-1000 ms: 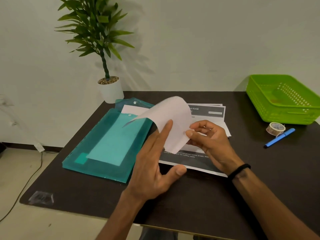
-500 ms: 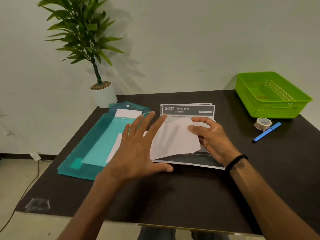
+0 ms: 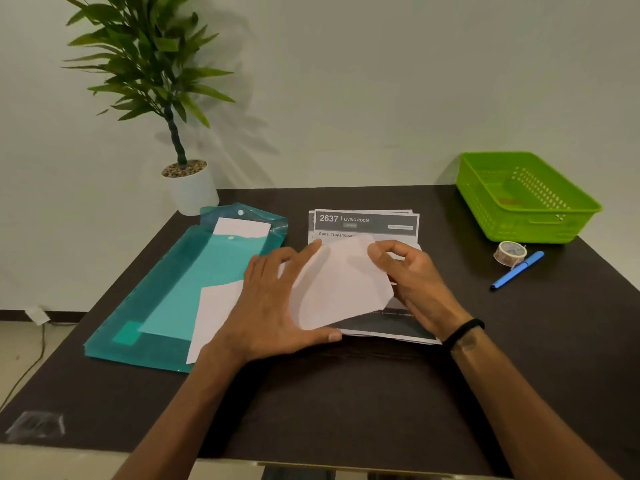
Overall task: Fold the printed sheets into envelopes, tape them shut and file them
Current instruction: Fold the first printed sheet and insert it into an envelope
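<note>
Pressing flat with straight fingers, your left hand pins the sheet near the table's front middle. Your right hand pinches its curled corner, just right of the left fingertips. Beyond lie the printed stack and the teal folder leftward.

Left hand flat; right hand pinching.

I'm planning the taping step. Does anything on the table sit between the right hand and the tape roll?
Nothing visible does. The right hand pinches the folded sheet; bare dark table runs from it to the tape roll, with the blue pen lying just beside the roll.
</note>
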{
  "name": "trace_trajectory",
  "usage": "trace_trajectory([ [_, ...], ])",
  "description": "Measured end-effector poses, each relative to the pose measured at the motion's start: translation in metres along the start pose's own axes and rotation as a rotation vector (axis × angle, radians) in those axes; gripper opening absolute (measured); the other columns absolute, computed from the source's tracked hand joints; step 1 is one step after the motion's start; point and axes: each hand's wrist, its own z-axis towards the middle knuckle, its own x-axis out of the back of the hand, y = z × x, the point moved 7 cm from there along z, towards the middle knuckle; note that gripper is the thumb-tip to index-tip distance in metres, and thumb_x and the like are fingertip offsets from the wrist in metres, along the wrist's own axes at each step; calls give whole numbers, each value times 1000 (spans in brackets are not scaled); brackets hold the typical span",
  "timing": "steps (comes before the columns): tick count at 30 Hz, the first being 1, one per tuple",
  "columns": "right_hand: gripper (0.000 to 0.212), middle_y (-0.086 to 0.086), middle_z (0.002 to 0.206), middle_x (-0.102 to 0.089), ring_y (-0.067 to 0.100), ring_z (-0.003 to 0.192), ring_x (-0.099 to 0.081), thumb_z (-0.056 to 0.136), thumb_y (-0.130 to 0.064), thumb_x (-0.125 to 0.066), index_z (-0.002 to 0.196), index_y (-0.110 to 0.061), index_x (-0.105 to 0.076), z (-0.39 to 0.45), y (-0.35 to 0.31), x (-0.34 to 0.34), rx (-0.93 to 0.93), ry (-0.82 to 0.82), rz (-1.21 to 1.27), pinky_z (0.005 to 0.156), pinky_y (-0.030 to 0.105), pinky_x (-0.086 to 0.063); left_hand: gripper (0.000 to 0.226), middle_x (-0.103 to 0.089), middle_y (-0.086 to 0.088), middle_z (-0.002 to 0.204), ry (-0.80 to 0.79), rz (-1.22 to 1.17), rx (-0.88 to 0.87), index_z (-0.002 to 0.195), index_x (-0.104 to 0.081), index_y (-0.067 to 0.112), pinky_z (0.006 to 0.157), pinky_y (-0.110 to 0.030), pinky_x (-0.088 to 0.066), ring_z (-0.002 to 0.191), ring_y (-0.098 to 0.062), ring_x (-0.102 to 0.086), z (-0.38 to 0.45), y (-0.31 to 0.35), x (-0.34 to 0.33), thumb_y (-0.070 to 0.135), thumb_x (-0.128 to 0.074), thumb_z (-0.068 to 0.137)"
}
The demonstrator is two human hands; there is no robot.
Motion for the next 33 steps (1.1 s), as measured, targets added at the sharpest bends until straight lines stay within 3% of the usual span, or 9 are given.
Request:
trace_trajectory([
  [6, 56, -8, 108, -78, 11, 98, -74, 68, -49, -95, 116, -28, -74, -27, -5, 1, 116, -89, -480, 87, 27, -61, 121, -16, 5, 163, 115, 75, -24, 159, -7, 51, 127, -59, -7, 148, -22, -19, -3, -16, 17, 98, -59, 61],
  [11, 80, -31, 130, -59, -7, 123, -52, 60, -84, -80, 128, -45, -63, -49, 7, -13, 177, -287, -1023, 102, 15, -45, 116, -22, -6, 161, 213, 134, -63, 161, -19, 43, 122, -68, -17, 146, -31, -25, -2, -18, 31, 98, -54, 64],
  [13, 64, -25, 139, -55, -7, 131, -44, 74, -74, -78, 129, -43, -66, -49, 9, -21, 307, -350, -1137, 109, 16, -40, 115, -22, -4, 161, 261, 83, -18, 160, -20, 43, 120, -67, -20, 144, -28, -24, -2, -26, 41, 95, -57, 64],
  [16, 40, -10, 139, -63, 5, 130, -50, 90, -52, -76, 124, -31, -74, -31, 7, -21, 426, -280, -1202, 112, 23, -42, 114, -22, -3, 161, 312, 81, 8, 159, -23, 41, 119, -67, -21, 142, -28, -24, 0, -34, 47, 93, -60, 64],
  [21, 35, -1, 124, -73, 20, 118, -62, 95, -43, -74, 119, -18, -78, 21, -2, -22, 488, -199, -1313, 100, 35, -51, 115, -20, -3, 162, 290, 101, 52, 159, -22, 43, 121, -66, -19, 145, -30, -24, 16, -40, 32, 96, -58, 63],
  [24, 57, -14, 118, -73, 4, 111, -63, 78, -69, -79, 116, -26, -78, 46, -4, -9, 328, -172, -1189, 94, 19, -50, 115, -21, -5, 162, 290, 115, 70, 160, -22, 42, 123, -65, -13, 146, -30, -24, 25, -40, 21, 96, -57, 64],
  [26, 51, -19, 109, -75, 1, 106, -67, 80, -73, -70, 106, -29, -78, 49, -12, -1, 339, -73, -966, 89, 12, -50, 114, -21, -6, 163, 303, 127, 60, 160, -19, 43, 125, -64, -5, 148, -30, -22, 28, -36, 16, 95, -56, 65],
  [30, 44, 3, 106, -80, 23, 102, -75, 101, -50, -54, 114, -15, -77, 39, -28, 10, 407, 52, -284, 93, 37, -59, 111, -20, -6, 165, 325, 175, -3, 161, -20, 42, 126, -60, 6, 150, -28, -16, 26, -26, 12, 91, -58, 69],
  [33, 49, 4, 108, -79, 23, 102, -76, 87, -46, -76, 127, -18, -72, 30, -35, 7, 410, -11, -261, 87, 34, -61, 106, -22, -8, 164, 362, 205, -63, 160, -26, 40, 126, -60, 7, 151, -28, -15, 20, -17, 13, 88, -60, 72],
])
